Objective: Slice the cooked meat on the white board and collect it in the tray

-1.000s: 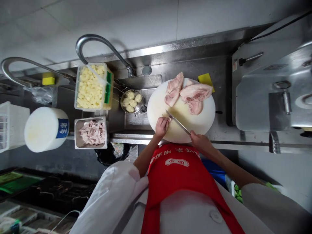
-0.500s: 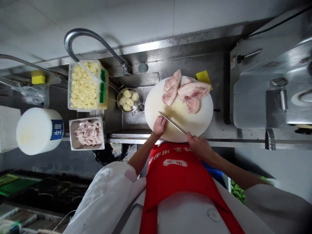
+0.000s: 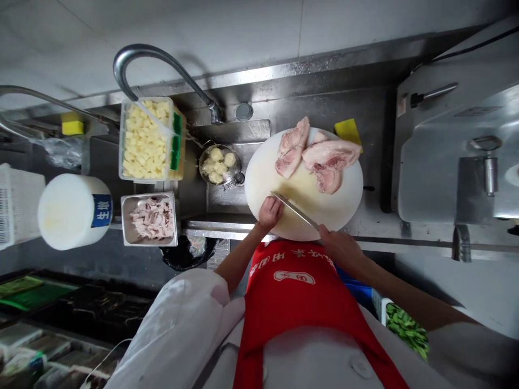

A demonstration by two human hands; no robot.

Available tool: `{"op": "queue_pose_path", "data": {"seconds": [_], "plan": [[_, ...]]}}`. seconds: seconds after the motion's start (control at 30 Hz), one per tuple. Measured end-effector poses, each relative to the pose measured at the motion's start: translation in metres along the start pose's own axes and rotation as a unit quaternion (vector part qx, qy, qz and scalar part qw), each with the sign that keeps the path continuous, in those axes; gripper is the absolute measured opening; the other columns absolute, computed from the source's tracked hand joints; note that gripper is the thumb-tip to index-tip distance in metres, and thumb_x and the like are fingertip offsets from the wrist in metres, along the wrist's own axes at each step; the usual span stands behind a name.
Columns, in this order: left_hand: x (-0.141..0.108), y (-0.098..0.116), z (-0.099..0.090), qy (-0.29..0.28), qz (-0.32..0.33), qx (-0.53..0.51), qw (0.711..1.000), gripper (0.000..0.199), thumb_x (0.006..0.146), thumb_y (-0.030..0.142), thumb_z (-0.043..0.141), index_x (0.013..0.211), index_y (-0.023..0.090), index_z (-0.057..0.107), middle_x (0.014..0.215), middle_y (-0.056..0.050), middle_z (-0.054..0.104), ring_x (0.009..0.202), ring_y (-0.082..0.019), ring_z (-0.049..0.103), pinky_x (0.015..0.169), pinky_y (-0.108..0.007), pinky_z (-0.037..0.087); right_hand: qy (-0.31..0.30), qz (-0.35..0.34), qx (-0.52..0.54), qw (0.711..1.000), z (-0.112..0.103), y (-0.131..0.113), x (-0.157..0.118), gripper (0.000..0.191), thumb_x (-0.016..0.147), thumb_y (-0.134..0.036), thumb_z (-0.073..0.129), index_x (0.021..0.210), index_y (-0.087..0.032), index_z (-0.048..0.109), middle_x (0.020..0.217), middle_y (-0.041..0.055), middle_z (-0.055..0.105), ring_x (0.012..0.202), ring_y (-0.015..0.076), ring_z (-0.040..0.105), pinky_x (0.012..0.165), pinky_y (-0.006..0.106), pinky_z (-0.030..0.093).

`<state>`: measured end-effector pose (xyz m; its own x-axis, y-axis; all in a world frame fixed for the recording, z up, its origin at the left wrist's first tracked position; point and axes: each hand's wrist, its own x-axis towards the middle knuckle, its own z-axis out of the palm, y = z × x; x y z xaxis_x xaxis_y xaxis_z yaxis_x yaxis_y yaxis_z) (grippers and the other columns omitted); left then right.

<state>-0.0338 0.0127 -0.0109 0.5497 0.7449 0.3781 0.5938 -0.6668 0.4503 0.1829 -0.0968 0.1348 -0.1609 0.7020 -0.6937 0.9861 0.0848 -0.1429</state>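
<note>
My right hand (image 3: 340, 246) is closed round the handle of a long, narrow kitchen knife (image 3: 298, 211), whose blade slants up and left over the round white cutting board (image 3: 259, 162). Close to the blade's tip, my left hand (image 3: 270, 212) rests on the board's near left part with its fingers curled together. What those fingers hold, if anything, is hidden. Two pieces of pale pink raw meat, a narrower one (image 3: 292, 148) and a larger skin-edged one (image 3: 330, 156), lie on the far side of the board, apart from both hands.
Left of the board stand a pan of peeled, pale round pieces (image 3: 219, 165), a tub of pale cubes (image 3: 146, 140), a steel tray of sliced meat (image 3: 152, 219) and a white bucket (image 3: 67, 213). A curved faucet (image 3: 162, 54) arches behind. A yellow sponge (image 3: 347, 134) touches the board's far right.
The whole view has shifted slightly, so things sit a little further right. Both hands and the knife keep nearly the same place on the board; the meat pieces have not moved.
</note>
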Motion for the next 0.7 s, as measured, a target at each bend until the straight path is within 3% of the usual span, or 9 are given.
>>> {"op": "queue_pose_path", "data": {"seconds": [0.13, 0.2, 0.33, 0.47, 0.57, 0.7], "plan": [[0.0, 0.0, -0.001, 0.001, 0.003, -0.021, 1.0, 0.022, 0.1, 0.027, 0.046, 0.107, 0.014, 0.062, 0.095, -0.013, 0.063, 0.091, -0.022, 0.058, 0.081, -0.038, 0.052, 0.051, -0.038, 0.014, 0.998, -0.023, -0.016, 0.045, 0.034, 0.094, -0.006, 0.031, 0.123, -0.009, 0.049, 0.09, 0.0172, 0.071, 0.087, 0.0236, 0.071, 0.073, 0.029, 0.049], [0.001, 0.001, -0.002, 0.006, 0.005, -0.021, 1.0, 0.02, 0.099, 0.024, 0.048, 0.11, 0.014, 0.061, 0.1, -0.013, 0.063, 0.093, -0.021, 0.058, 0.082, -0.037, 0.052, 0.063, -0.044, 0.011, 0.997, -0.03, -0.016, 0.052, 0.036, 0.094, -0.006, 0.03, 0.125, -0.008, 0.049, 0.09, 0.0168, 0.071, 0.086, 0.0231, 0.071, 0.074, 0.029, 0.049], [0.001, 0.002, -0.002, 0.011, 0.01, 0.001, 1.0, 0.016, 0.098, 0.022, 0.05, 0.103, 0.015, 0.063, 0.093, -0.011, 0.062, 0.088, -0.021, 0.057, 0.079, -0.035, 0.051, 0.057, -0.049, -0.012, 0.997, -0.02, -0.004, 0.023, 0.035, 0.094, -0.008, 0.035, 0.127, -0.007, 0.044, 0.089, 0.0168, 0.071, 0.084, 0.0233, 0.072, 0.071, 0.027, 0.048], [0.001, 0.001, -0.001, 0.014, 0.005, 0.011, 1.0, 0.017, 0.098, 0.024, 0.05, 0.093, 0.016, 0.063, 0.087, -0.01, 0.06, 0.084, -0.02, 0.056, 0.076, -0.035, 0.05, 0.005, -0.018, -0.013, 1.0, -0.006, 0.001, -0.007, 0.028, 0.094, -0.01, 0.035, 0.12, -0.013, 0.046, 0.088, 0.0153, 0.072, 0.082, 0.0264, 0.073, 0.067, 0.03, 0.05], [-0.001, -0.001, 0.0, 0.004, -0.006, 0.0, 1.0, 0.02, 0.099, 0.027, 0.048, 0.093, 0.016, 0.063, 0.088, -0.01, 0.06, 0.085, -0.02, 0.056, 0.077, -0.036, 0.05, -0.013, -0.011, -0.005, 1.0, -0.009, -0.005, -0.004, 0.024, 0.095, -0.009, 0.034, 0.115, -0.014, 0.047, 0.087, 0.0145, 0.072, 0.082, 0.0261, 0.074, 0.067, 0.029, 0.05], [-0.001, -0.001, 0.0, -0.005, -0.019, -0.022, 1.0, 0.022, 0.099, 0.03, 0.047, 0.093, 0.016, 0.063, 0.088, -0.011, 0.06, 0.087, -0.021, 0.056, 0.078, -0.036, 0.05, 0.029, -0.037, -0.001, 0.999, -0.013, -0.008, 0.007, 0.029, 0.095, -0.008, 0.031, 0.12, -0.012, 0.046, 0.091, 0.0166, 0.072, 0.088, 0.026, 0.073, 0.07, 0.029, 0.051]]}}
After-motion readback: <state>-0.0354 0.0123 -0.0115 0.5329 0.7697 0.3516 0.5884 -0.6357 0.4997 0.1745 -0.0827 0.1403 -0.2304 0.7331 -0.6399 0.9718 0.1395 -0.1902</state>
